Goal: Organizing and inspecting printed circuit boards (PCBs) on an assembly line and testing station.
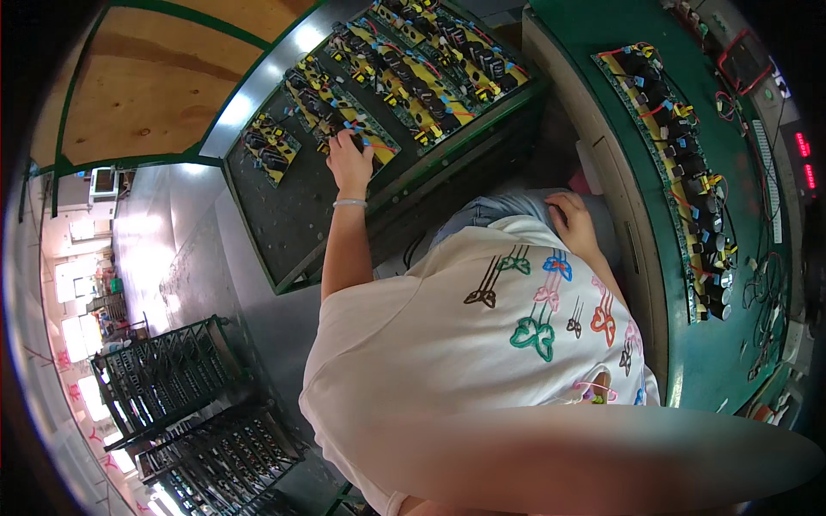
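From the left I see dark metal racks [168,374] filled with rows of parts too small to make out, then a green-framed trolley [284,224] whose dark top carries a short circuit board [271,150] just beside the left hand [348,163], which is half open, its bent fingers on the near part of a longer circuit board [323,99], though I can't tell whether they grip it. More populated boards [409,82] crowd the trolley to the right of it. Further right, the right hand [575,222] lies loosely open and empty on the jeans [490,215], beside a green worktop [688,365] bearing a long row of component-laden boards [680,163] and tangled black wires [761,292].
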`<move>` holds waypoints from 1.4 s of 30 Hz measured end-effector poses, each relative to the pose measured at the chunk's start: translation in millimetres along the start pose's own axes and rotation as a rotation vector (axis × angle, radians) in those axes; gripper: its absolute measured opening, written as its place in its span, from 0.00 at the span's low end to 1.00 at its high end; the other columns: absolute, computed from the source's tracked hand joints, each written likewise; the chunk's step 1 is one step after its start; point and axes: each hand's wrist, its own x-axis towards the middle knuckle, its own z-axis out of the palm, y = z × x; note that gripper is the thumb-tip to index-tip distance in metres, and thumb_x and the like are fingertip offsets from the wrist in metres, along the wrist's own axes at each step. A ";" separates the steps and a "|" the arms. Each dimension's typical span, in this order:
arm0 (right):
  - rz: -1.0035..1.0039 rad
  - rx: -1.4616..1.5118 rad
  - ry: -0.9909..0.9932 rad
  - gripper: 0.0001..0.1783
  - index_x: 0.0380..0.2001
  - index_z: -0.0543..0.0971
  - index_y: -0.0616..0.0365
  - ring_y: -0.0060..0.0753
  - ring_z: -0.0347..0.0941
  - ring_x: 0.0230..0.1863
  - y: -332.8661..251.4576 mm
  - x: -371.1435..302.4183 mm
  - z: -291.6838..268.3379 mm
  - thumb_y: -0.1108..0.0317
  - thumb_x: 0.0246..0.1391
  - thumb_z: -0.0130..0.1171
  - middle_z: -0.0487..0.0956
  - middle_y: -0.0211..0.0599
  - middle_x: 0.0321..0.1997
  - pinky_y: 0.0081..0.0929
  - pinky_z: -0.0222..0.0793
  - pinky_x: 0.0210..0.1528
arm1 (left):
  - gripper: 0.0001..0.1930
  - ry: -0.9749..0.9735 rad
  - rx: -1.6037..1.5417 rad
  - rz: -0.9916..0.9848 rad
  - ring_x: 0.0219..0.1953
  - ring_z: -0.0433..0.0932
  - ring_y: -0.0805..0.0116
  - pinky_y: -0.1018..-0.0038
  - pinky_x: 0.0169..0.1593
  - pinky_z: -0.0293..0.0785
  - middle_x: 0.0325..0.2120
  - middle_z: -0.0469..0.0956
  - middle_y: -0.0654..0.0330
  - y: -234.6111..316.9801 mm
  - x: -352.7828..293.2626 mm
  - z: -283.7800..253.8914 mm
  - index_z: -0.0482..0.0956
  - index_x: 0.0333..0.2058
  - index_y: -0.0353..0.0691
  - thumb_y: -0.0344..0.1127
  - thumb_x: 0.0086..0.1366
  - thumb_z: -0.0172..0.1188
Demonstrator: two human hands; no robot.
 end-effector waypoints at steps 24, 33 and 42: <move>0.004 0.021 0.081 0.08 0.37 0.80 0.62 0.52 0.74 0.48 6.7 -3.2 6.4 0.73 0.52 0.59 0.80 0.45 0.43 0.41 0.70 0.53 | 0.28 -0.051 0.144 0.059 0.50 0.74 0.48 0.49 0.49 0.69 0.44 0.74 0.54 14.1 -10.7 6.1 0.70 0.48 0.46 0.43 0.50 0.71; 0.018 0.041 0.096 0.10 0.37 0.79 0.59 0.51 0.73 0.50 17.6 -8.0 6.7 0.69 0.52 0.60 0.79 0.45 0.42 0.42 0.70 0.54 | 0.34 -0.669 0.413 0.096 0.55 0.75 0.45 0.51 0.53 0.73 0.52 0.76 0.44 42.0 32.8 -41.3 0.68 0.59 0.42 0.53 0.59 0.66; 0.259 0.233 -0.241 0.15 0.46 0.80 0.55 0.50 0.75 0.51 -89.1 -39.5 -130.0 0.62 0.57 0.60 0.78 0.43 0.51 0.44 0.69 0.58 | 0.22 -0.742 -0.210 0.789 0.58 0.72 0.51 0.63 0.61 0.67 0.57 0.72 0.50 245.8 83.3 -83.2 0.71 0.59 0.37 0.34 0.68 0.58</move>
